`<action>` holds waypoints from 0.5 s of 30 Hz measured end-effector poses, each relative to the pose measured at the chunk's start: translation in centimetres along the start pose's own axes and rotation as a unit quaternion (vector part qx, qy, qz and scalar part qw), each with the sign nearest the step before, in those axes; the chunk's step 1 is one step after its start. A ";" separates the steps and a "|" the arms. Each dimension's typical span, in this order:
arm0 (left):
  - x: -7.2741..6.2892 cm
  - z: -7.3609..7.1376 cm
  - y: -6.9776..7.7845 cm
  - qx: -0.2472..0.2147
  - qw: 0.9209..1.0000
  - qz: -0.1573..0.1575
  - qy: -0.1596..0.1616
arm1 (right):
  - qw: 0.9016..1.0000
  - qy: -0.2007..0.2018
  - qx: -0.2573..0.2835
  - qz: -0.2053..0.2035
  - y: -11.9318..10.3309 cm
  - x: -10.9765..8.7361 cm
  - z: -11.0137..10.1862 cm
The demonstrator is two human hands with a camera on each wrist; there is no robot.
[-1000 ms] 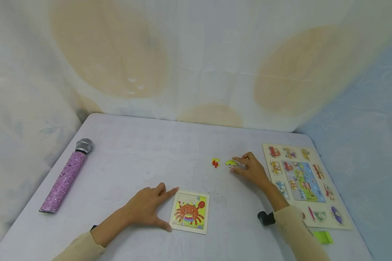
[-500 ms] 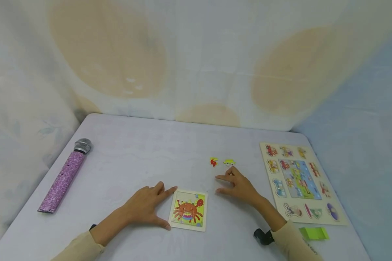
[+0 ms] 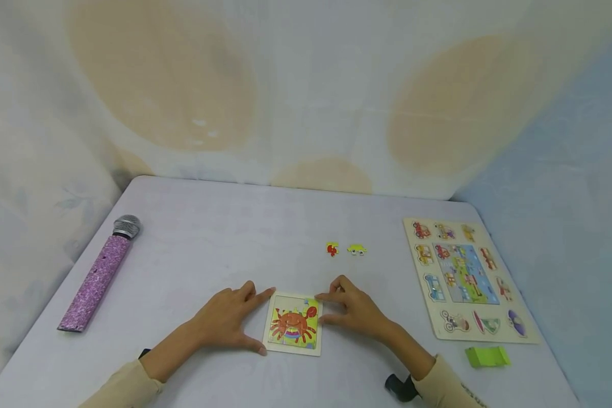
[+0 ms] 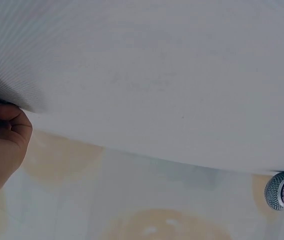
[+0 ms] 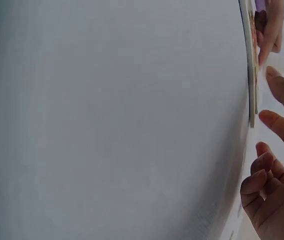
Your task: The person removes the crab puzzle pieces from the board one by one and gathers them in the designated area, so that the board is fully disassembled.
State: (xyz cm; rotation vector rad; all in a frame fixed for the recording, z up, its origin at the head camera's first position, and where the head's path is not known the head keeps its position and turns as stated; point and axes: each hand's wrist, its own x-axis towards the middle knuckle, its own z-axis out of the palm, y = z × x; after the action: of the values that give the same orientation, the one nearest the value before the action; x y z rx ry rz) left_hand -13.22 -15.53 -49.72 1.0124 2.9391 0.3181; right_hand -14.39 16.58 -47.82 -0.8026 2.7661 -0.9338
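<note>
A small square crab puzzle (image 3: 293, 326) in a pale wooden frame lies flat on the table in the head view. A pale patch shows near the top of its picture. My left hand (image 3: 218, 317) rests beside it, thumb and index spread along the left edge. Over at the right edge, my right hand (image 3: 356, 310) has its index and thumb at the frame, nothing visible between them. In the right wrist view, that hand's other fingers (image 5: 254, 186) curl inward. Beyond the puzzle lie two loose pieces, a red-and-yellow one (image 3: 332, 249) and a yellow one with eyes (image 3: 357, 249).
At the far left lies a glittery purple microphone (image 3: 99, 275). A large wooden vehicle puzzle board (image 3: 510, 327) occupies the right side, with a light green block-like object (image 3: 488, 357) in front of it. Patterned cloth walls (image 3: 306, 102) enclose the table behind and at the sides.
My right hand has left the yellow piece with eyes and come toward me and leftward to the crab puzzle's right edge. My left hand has stayed at the left edge.
</note>
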 end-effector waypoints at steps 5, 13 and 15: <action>0.0 0.0 0.0 -0.003 1.000 -0.002 -0.001 | 1.000 0.002 0.004 0.003 -0.1 -0.1 0.3; 0.0 -0.1 0.1 -0.005 1.000 -0.003 0.001 | 0.998 0.010 0.058 0.007 -0.1 0.0 0.9; 0.0 -0.1 0.1 -0.003 1.000 -0.001 0.001 | 0.997 0.014 0.069 0.007 -0.1 0.0 0.9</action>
State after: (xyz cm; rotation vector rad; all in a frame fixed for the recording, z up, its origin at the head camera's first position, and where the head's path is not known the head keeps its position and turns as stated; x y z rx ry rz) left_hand -13.18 -15.50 -49.56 1.0103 2.9383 0.3285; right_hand -14.07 16.00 -48.47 -0.7520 2.6908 -1.1270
